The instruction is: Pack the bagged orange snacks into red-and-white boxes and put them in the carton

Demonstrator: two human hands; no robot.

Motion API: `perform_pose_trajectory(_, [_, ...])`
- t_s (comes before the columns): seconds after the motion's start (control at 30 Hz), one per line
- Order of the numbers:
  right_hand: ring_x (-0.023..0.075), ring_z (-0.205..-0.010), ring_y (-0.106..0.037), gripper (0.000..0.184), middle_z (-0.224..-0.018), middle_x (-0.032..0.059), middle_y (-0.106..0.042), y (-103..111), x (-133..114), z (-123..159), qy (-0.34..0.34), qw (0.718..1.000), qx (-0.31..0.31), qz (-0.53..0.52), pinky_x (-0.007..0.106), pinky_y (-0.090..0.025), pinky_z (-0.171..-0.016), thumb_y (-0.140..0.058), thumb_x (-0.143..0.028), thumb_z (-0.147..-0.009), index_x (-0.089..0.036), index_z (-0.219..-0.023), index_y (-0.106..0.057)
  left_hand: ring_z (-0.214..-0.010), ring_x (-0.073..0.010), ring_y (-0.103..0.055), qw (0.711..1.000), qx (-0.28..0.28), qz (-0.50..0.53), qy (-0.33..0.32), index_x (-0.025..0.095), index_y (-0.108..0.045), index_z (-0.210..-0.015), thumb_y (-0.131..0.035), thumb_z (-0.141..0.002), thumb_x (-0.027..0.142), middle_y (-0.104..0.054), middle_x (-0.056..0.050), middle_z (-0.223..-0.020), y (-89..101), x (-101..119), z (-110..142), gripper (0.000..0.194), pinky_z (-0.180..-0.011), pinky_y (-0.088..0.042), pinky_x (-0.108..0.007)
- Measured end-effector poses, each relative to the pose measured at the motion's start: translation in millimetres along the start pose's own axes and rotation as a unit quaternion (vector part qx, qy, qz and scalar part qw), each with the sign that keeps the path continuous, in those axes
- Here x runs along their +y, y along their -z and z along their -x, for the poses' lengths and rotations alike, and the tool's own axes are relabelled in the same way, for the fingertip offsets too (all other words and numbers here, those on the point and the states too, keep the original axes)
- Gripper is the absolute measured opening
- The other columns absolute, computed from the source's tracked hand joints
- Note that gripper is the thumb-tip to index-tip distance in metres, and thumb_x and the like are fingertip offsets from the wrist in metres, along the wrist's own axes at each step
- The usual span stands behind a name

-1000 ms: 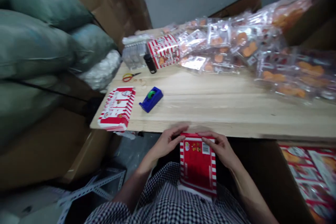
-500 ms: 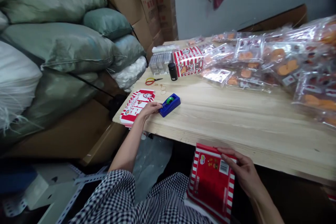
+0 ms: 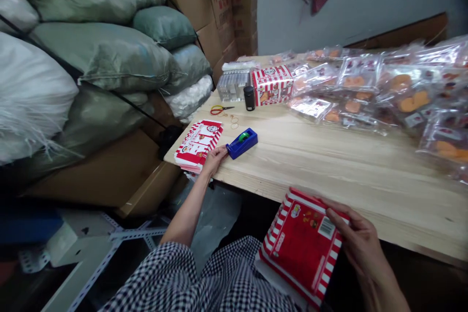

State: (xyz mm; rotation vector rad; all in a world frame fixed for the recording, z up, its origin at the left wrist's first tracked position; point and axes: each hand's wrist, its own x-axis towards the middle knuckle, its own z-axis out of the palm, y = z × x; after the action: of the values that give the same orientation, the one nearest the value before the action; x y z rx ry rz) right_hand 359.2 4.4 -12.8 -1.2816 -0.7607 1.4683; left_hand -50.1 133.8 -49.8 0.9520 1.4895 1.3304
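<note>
My left hand (image 3: 215,160) has its fingers pinched together at the near, cutter end of a blue tape dispenser (image 3: 243,143) with a green roll in it. Whether tape is between those fingertips is too small to see. In my right hand (image 3: 360,234) is a red cardboard box (image 3: 303,246) with striped edges and a barcode, tilted over my lap at the table's front edge. The thumb lies on its printed face; the other fingers are partly hidden behind it. Just left of the dispenser lies a stack of flat printed red-and-white cartons (image 3: 199,144).
Scissors (image 3: 221,109), a black cylindrical container (image 3: 249,98), a striped box (image 3: 272,85) and clear plastic cases (image 3: 233,85) stand at the back of the wooden table (image 3: 292,148). Clear bags of orange pieces (image 3: 365,85) cover its right side. Stuffed sacks (image 3: 109,53) are piled at left.
The red box has tilted and risen a little with my right hand. My left hand stays at the dispenser's cutter end, slightly lower against it. The whole view has shifted, moving things rightward.
</note>
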Motion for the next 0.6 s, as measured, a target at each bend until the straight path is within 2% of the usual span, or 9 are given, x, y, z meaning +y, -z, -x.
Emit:
perform_pose_trajectory(0.07, [0.0266,-0.086,-0.076,0.025,-0.109,0.0094,-0.078,-5.0,-15.2,1.2,0.041,0.998,0.039,-0.011,0.035,-0.064,-0.067,-0.082,-0.036,-0.075,-0.026,-0.098,-0.078,-0.098,-0.0199,-0.066,0.999,0.031,-0.026,-0.013,0.011,-0.067,-0.072,-0.076,-0.068,0.039,-0.072,-0.013,-0.113,-3.4,-2.8,2.1,0.03,-0.09,-0.051,-0.031])
perform_pose_trajectory(0.17, [0.0234,-0.093,-0.074,0.024,-0.112,0.0088,-0.076,-14.8,-44.5,5.8,0.149,0.981,0.117,-0.032,0.036,-0.062,-0.08,-0.08,-0.033,-0.078,-0.026,-0.101,-0.077,-0.089,-0.0207,-0.065,0.994,0.077,-0.079,-0.026,0.012,-0.066,-0.067,-0.074,-0.07,0.035,-0.075,-0.009,-0.093,-4.8,2.2,7.6,0.024,-0.081,-0.051,-0.03])
perform_pose_trajectory(0.27, [0.0244,-0.103,-0.071,0.024,-0.116,0.0071,-0.074,-28.2,-68.1,12.6,0.246,0.955,0.167,0.007,0.044,-0.056,-0.095,-0.077,-0.032,-0.081,-0.026,-0.105,-0.076,-0.084,-0.0219,-0.065,0.986,0.109,-0.118,-0.045,0.014,-0.065,-0.064,-0.073,-0.07,0.032,-0.072,-0.006,-0.077,-8.7,15.5,20.4,0.02,-0.077,-0.049,-0.03])
perform_pose_trajectory(0.33, [0.0264,-0.108,-0.068,0.019,-0.117,0.0067,-0.073,-39.5,-74.1,15.1,0.313,0.933,0.169,0.062,0.049,-0.051,-0.101,-0.074,-0.029,-0.085,-0.026,-0.103,-0.076,-0.08,-0.0205,-0.065,0.985,0.11,-0.119,-0.063,0.015,-0.066,-0.071,-0.071,-0.074,0.033,-0.07,-0.004,-0.074,-20.6,29.1,34.7,0.019,-0.077,-0.05,-0.03])
perform_pose_trajectory(0.43, [0.0275,-0.112,-0.066,0.019,-0.118,0.0071,-0.071,-56.5,-67.9,13.5,0.392,0.902,0.122,0.135,0.05,-0.05,-0.102,-0.067,-0.021,-0.089,-0.028,-0.105,-0.076,-0.073,-0.0156,-0.066,0.991,0.071,-0.066,-0.094,0.017,-0.068,-0.09,-0.068,-0.081,0.039,-0.07,0.0,-0.08,-57.7,59.6,70.8,0.023,-0.076,-0.053,-0.029])
perform_pose_trajectory(0.5, [0.0275,-0.114,-0.065,0.028,-0.125,0.0067,-0.069,-64.9,-58.5,11.3,0.417,0.886,0.095,0.178,0.05,-0.051,-0.1,-0.063,-0.015,-0.091,-0.031,-0.111,-0.074,-0.068,-0.0133,-0.065,0.993,0.004,0.037,-0.114,0.018,-0.07,-0.097,-0.072,-0.082,0.034,-0.069,0.0,-0.08,-90.6,85.2,102.7,0.021,-0.073,-0.054,-0.027])
perform_pose_trajectory(0.57, [0.0279,-0.118,-0.064,0.035,-0.131,0.0053,-0.066,-69.8,-49.4,10.1,0.434,0.872,0.083,0.209,0.051,-0.051,-0.1,-0.061,-0.012,-0.091,-0.034,-0.115,-0.072,-0.064,-0.012,-0.065,0.988,-0.078,0.102,-0.087,0.019,-0.073,-0.102,-0.074,-0.082,0.03,-0.069,0.0,-0.078,-123.0,108.9,132.9,0.023,-0.068,-0.054,-0.026])
perform_pose_trajectory(0.6, [0.028,-0.119,-0.063,0.037,-0.132,0.0046,-0.065,-71.1,-45.7,9.9,0.442,0.867,0.08,0.218,0.052,-0.051,-0.101,-0.06,-0.011,-0.092,-0.035,-0.116,-0.072,-0.063,-0.0115,-0.065,0.982,-0.125,0.124,-0.062,0.022,-0.069,-0.116,-0.075,-0.082,0.028,-0.07,0.0,-0.078,-137.0,117.9,144.8,0.035,-0.067,-0.055,-0.026])
